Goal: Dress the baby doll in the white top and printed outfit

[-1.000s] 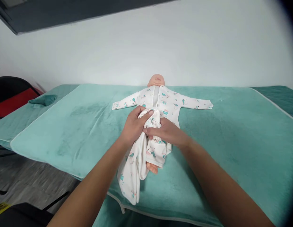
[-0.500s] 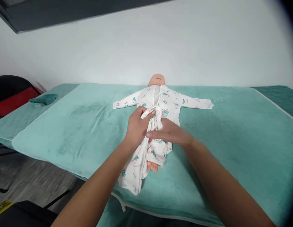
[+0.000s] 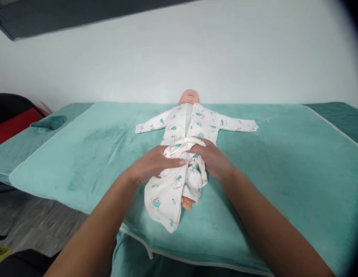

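A baby doll [image 3: 189, 96] lies on its back, its head toward the wall and its arms spread inside a white printed baby top [image 3: 206, 122]. Matching baby pants [image 3: 167, 196] are bunched around its legs. One leg is in a pant leg with the toes [image 3: 186, 203] sticking out at the cuff; the other pant leg hangs flat toward the front edge. My left hand [image 3: 156, 163] grips the bunched waistband, thumb on top. On the other side, my right hand [image 3: 212, 156] holds the same waistband with its fingers tucked under the cloth. The doll's other foot is hidden.
A green padded sheet [image 3: 277, 184] covers the table up to the white wall [image 3: 179, 57]. A black and red chair [image 3: 15, 115] stands at the left. A dark panel [image 3: 81, 15] juts out overhead at the upper left.
My hands have moved apart, spreading the waistband wider. My left hand has shifted left and a little down. The loose pant leg has fanned out flatter.
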`<state>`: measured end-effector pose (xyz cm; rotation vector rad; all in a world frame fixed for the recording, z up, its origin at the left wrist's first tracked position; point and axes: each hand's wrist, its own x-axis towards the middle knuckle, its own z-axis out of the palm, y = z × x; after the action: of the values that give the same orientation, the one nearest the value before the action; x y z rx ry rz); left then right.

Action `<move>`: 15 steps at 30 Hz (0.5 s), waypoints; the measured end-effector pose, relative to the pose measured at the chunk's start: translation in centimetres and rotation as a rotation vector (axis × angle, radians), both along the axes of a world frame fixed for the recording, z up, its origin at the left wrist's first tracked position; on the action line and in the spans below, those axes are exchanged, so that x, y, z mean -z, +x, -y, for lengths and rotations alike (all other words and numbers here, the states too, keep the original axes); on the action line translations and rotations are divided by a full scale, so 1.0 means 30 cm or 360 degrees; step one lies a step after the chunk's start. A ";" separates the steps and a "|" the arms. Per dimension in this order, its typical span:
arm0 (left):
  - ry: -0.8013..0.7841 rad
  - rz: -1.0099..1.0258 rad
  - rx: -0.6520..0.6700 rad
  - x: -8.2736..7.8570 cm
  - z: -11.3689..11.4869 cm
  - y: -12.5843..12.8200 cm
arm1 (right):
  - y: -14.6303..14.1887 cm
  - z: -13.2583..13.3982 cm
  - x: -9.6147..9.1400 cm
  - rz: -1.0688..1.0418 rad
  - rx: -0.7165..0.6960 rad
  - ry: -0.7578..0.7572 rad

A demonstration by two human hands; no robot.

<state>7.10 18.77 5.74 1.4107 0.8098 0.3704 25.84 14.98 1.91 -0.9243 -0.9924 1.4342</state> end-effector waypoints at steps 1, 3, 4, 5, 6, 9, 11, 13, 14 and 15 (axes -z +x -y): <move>-0.0038 0.0085 -0.0070 0.009 0.003 0.001 | 0.001 -0.001 0.003 -0.0039 -0.0006 0.0013; -0.0094 0.0291 -0.0249 0.028 0.012 0.013 | 0.003 -0.001 0.005 -0.0051 -0.0038 0.0041; -0.0113 0.0371 -0.0316 0.036 0.018 0.024 | 0.005 0.000 0.005 -0.0015 -0.0060 0.0049; -0.0123 0.0420 -0.0362 0.041 0.023 0.037 | 0.006 0.002 0.002 0.0046 -0.0085 0.0050; -0.0113 0.0445 -0.0396 0.044 0.027 0.050 | 0.008 0.004 -0.002 0.0129 -0.0114 0.0048; 0.0024 0.0458 -0.0506 0.044 0.025 0.088 | 0.014 0.012 -0.019 0.0428 -0.0295 0.0077; 0.0147 0.0436 -0.0567 0.044 0.017 0.103 | 0.016 0.017 -0.028 0.0585 -0.0426 0.0121; 0.0224 0.0388 -0.0585 0.043 0.011 0.106 | 0.015 0.020 -0.030 0.0652 -0.0479 0.0086; 0.0239 0.0353 -0.0584 0.041 0.011 0.101 | 0.014 0.020 -0.028 0.0627 -0.0448 0.0039; 0.0252 0.0309 -0.0574 0.038 0.013 0.093 | 0.012 0.019 -0.023 0.0557 -0.0388 -0.0010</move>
<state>9.89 18.39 4.61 1.3471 0.8894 0.8518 26.21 14.41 2.60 -1.1126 -1.4000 1.5053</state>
